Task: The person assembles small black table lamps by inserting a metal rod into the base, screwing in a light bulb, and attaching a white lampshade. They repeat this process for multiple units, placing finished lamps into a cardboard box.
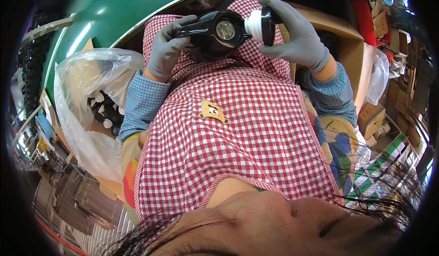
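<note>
Over my lap, my left hand (165,45), in a grey glove, grips the handle of a glossy black jug-like vessel (208,29). Its round opening shows a pale, shiny inside. Against the spout side of the vessel, my right hand (302,41), also gloved in grey, holds a black lid with a white ribbed stopper (254,25) between thumb and fingers. The stopper points toward the vessel; whether the two touch, I cannot tell. A red-and-white checked apron (228,141) covers my front and knees.
A clear plastic bag (75,86) at my left holds several black-and-white lids (107,112). On the right stands an open cardboard box (361,68). A green surface with a pale edge (123,9) lies ahead. Racks and cartons (372,118) crowd the right side.
</note>
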Demonstrator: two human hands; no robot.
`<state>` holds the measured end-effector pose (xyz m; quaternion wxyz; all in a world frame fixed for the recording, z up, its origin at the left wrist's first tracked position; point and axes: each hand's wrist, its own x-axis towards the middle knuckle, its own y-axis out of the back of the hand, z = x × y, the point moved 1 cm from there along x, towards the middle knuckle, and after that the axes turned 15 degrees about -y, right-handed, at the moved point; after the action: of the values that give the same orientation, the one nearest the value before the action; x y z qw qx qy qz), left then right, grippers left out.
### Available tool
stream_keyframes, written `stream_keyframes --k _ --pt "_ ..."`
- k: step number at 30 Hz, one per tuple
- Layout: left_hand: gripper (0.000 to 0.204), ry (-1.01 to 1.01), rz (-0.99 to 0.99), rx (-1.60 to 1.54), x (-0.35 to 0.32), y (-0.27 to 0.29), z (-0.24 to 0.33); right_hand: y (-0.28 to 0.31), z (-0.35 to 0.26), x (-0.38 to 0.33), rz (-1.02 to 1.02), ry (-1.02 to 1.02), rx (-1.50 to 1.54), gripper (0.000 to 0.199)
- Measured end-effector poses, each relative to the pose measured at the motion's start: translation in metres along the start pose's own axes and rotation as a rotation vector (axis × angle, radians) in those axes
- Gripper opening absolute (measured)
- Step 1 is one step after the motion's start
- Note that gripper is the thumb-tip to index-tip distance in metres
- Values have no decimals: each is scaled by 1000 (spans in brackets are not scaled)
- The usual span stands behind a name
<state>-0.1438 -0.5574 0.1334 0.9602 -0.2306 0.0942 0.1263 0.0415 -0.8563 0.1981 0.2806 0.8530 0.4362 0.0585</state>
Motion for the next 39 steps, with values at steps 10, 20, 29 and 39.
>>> stream_keyframes --k 10,20,29,39 --pt "59 68 -107 135 21 -27 13 -4 -11 21 -134 188 -339 106" --pt "53 37 -137 331 34 -36 22 -6 -4 32 -199 408 -518 85" --pt "48 142 -95 309 35 -29 15 -25 17 35 -140 508 -513 71" --pt "36 164 -434 275 106 21 -7 -32 16 53 -135 697 -600 67"
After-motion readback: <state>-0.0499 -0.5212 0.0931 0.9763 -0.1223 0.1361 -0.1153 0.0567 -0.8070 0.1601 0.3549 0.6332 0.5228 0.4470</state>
